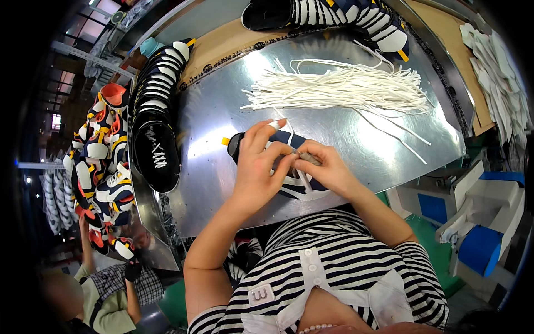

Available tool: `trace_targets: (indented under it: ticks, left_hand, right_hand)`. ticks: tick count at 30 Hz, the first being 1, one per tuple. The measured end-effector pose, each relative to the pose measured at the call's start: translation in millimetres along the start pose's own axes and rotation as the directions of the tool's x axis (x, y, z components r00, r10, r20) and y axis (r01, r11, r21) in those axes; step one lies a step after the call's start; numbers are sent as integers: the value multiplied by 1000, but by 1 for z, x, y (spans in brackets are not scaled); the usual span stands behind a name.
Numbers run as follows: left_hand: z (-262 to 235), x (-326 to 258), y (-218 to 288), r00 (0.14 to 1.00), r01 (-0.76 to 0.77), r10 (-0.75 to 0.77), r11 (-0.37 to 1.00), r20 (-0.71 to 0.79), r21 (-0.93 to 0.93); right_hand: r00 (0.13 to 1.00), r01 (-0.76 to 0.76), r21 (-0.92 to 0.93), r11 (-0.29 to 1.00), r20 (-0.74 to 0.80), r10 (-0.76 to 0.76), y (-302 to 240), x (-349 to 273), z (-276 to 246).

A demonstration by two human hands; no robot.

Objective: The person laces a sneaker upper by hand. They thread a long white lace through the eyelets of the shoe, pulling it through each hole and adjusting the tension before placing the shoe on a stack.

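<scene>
Navy-and-white shoe upper flat on metal surface, just below white lace bundle. Left hand and right hand each pinching one lace at upper. Likely light, limp, soft; best pinched near lace tip.

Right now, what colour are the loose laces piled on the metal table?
White, seen in the head view: laces on the table.

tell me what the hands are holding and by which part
Both hands pinch a white lace near its end, over the dark shoe upper on the metal table: left hand and right hand meet fingertip to fingertip.
</scene>
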State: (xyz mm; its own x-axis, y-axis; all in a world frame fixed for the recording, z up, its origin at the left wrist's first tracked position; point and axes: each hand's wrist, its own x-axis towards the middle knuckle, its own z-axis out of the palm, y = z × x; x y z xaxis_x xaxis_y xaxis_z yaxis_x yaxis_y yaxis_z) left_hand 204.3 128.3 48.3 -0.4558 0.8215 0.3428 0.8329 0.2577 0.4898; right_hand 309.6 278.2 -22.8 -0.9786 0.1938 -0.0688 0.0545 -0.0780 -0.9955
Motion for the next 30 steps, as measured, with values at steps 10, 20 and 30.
trace_targets:
  ticks: [10, 20, 30]
  left_hand:
    - [1, -36, -21, 875, 385, -365, 923, 319, 2]
    - [34, -3, -29, 304, 952, -423, 163, 854, -258]
    - [46, -28, -6, 586, 793, -603, 289, 541, -536]
  right_hand:
    - [938, 220, -518, 826, -121, -326, 10, 28, 15]
    - [921, -7, -51, 999, -389, -13, 15, -12, -35]
    - [936, -299, 289, 909, -97, 339, -5, -45, -4]
